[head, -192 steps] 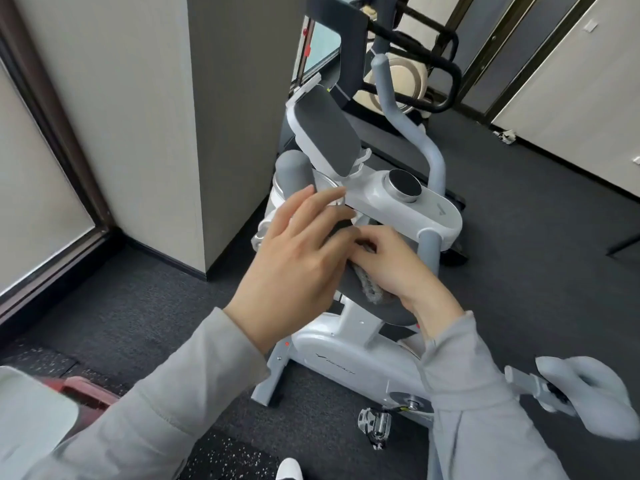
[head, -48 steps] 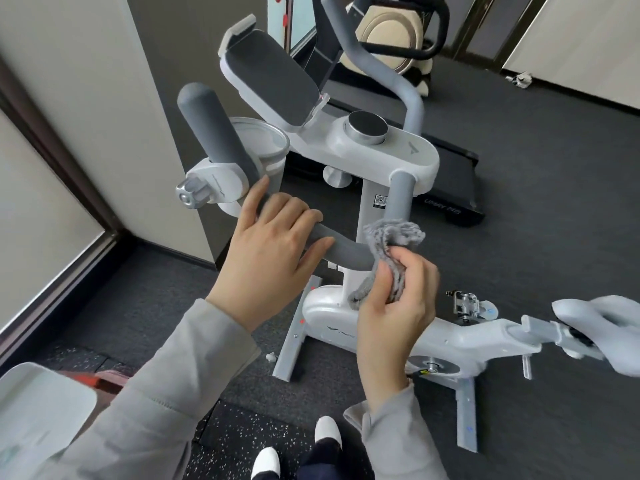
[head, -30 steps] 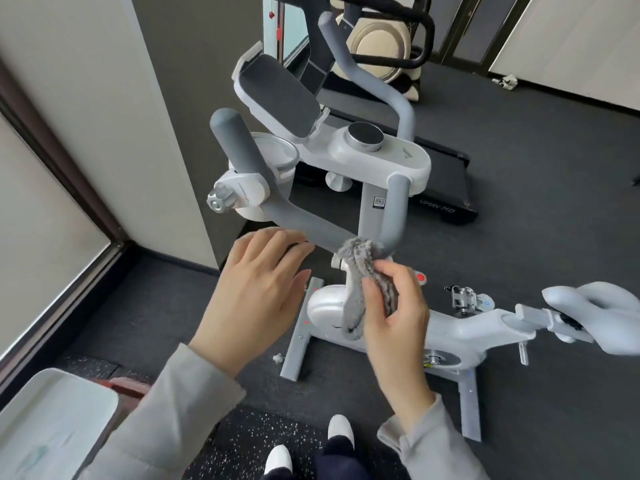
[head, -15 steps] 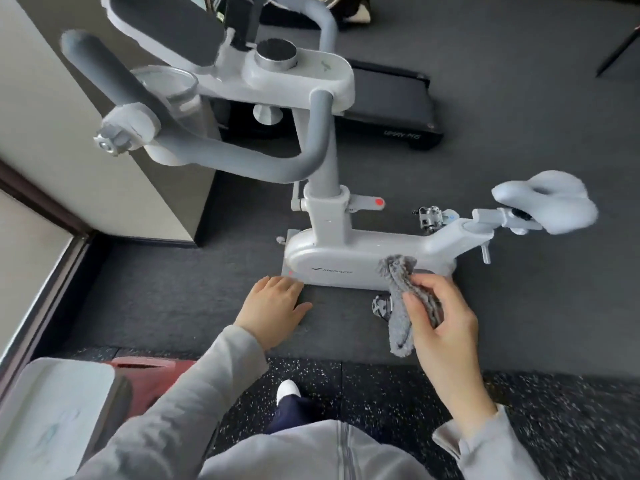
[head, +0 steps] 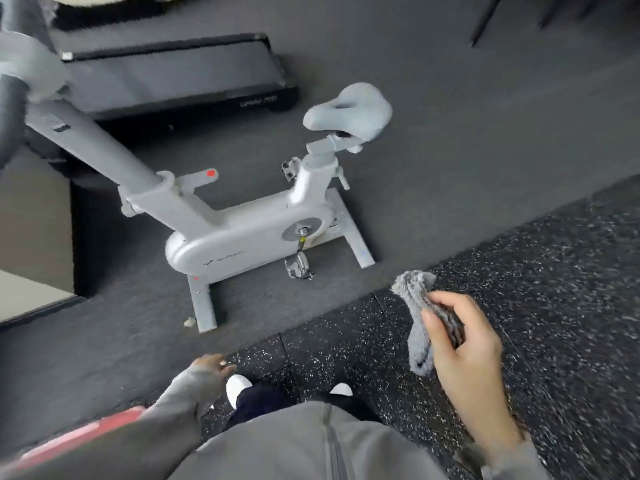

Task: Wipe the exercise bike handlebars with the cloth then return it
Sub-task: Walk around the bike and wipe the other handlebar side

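The white exercise bike (head: 242,237) stands on the dark floor ahead of me, its grey saddle (head: 349,110) to the right. Only a blurred part of its grey handlebar (head: 14,98) shows at the far left edge. My right hand (head: 464,355) is low at the right, well away from the bike, closed around a crumpled grey cloth (head: 417,320) that hangs from my fingers. My left hand (head: 211,363) hangs low near my feet, mostly hidden by my grey sleeve, holding nothing; its fingers are hard to make out.
A flat black treadmill (head: 173,77) lies behind the bike. A wall corner (head: 34,220) is at the left. A red object (head: 69,438) sits at the bottom left. Speckled rubber mats (head: 536,289) cover the floor at the right. My white shoes (head: 239,384) are below.
I have stepped back and turned right, looking further down. My right hand carried the cloth off to the right, away from the bike. My left hand dropped toward my side.
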Motion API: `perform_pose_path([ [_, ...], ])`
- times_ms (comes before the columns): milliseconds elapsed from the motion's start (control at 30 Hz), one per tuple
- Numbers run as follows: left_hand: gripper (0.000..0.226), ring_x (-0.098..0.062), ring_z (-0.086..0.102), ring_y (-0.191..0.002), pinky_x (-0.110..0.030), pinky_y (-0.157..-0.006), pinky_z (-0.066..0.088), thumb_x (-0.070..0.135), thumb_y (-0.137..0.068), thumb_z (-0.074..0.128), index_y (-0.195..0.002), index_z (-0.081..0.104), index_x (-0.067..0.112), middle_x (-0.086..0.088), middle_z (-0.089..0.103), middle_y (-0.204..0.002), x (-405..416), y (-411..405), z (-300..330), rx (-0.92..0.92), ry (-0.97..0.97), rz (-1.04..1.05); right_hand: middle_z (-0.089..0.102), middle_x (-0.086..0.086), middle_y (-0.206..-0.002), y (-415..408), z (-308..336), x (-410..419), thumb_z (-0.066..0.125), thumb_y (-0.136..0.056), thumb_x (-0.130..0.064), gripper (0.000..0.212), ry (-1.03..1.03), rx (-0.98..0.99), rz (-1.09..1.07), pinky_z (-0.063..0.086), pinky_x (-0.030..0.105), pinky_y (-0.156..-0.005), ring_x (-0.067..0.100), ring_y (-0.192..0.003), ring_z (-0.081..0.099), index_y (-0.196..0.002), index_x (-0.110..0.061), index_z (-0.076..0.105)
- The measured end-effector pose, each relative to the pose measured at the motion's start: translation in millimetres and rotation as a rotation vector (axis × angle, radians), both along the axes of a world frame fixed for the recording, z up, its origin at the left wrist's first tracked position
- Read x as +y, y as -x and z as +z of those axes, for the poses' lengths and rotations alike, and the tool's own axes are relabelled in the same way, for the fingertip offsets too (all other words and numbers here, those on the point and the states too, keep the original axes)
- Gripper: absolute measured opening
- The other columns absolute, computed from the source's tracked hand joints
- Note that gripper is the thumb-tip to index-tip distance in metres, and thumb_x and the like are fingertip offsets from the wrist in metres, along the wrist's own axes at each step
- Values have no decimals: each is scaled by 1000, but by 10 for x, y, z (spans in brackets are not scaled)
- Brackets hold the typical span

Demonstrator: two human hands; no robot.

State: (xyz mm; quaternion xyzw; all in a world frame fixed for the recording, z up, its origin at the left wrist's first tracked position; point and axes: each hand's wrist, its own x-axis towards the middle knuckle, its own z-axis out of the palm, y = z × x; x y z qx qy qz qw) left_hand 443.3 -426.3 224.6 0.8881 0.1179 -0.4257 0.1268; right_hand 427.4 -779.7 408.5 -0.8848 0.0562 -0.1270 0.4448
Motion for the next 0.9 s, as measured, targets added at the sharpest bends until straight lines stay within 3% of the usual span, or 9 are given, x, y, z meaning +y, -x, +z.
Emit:
perform_pose_path([
  [133,43,-21,39,-131,-38,-110,33,45,-94,43,-128,49,20,-5,48,-138,-579,-147,-51,-24,-11,-135,59,-19,-96,270,-64,-641,62,-86,-5,28,-13,86,-160,40,3,-76,-12,-91,54,-96,-30,56],
  [200,44,-19,37,-132,-37,-111,31,49,-93,40,-129,47,24,0,46,-139,-876,-285,-25,-80,-35,-208,58,-20,-96,352,-88,-893,62,-86,-7,33,-47,130,-247,42,10,-70,-15,-89,53,-92,-38,54],
  [267,48,-19,34,-135,-35,-112,26,52,-93,36,-133,43,25,1,42,-143,-1060,-418,-5,-120,-42,-257,57,-20,-95,383,-108,-1001,61,-87,-6,37,-84,163,-289,43,8,-64,-19,-86,52,-90,-42,53],
  [367,55,-19,29,-138,-35,-115,22,54,-94,32,-139,35,23,1,36,-148,-1318,-645,8,-100,-67,-335,55,-21,-94,286,-122,-1145,63,-85,-2,34,-92,147,-299,39,-4,-67,-25,-86,49,-92,-34,55],
  [467,56,-19,28,-139,-35,-116,22,53,-94,32,-141,32,23,0,31,-151,-1551,-936,-14,-43,-96,-362,56,-22,-95,-12,-133,-1323,63,-85,-4,31,-73,142,-275,40,2,-72,-17,-90,52,-94,-33,56],
  [733,54,-24,35,-136,-40,-113,29,50,-95,34,-140,35,21,-4,36,-148,-2261,-2050,-217,38,-60,-326,58,-17,-95,-1400,-155,-1922,62,-85,-4,24,-26,74,-188,36,-1,-76,-10,-89,55,-95,-26,57],
  [900,51,-25,37,-134,-38,-112,31,48,-95,38,-138,38,20,-7,40,-147,-2878,-2718,-142,-7,11,-323,59,-13,-94,-2083,-102,-2318,61,-86,-6,19,8,95,-171,38,3,-77,-6,-89,55,-97,-21,60],
])
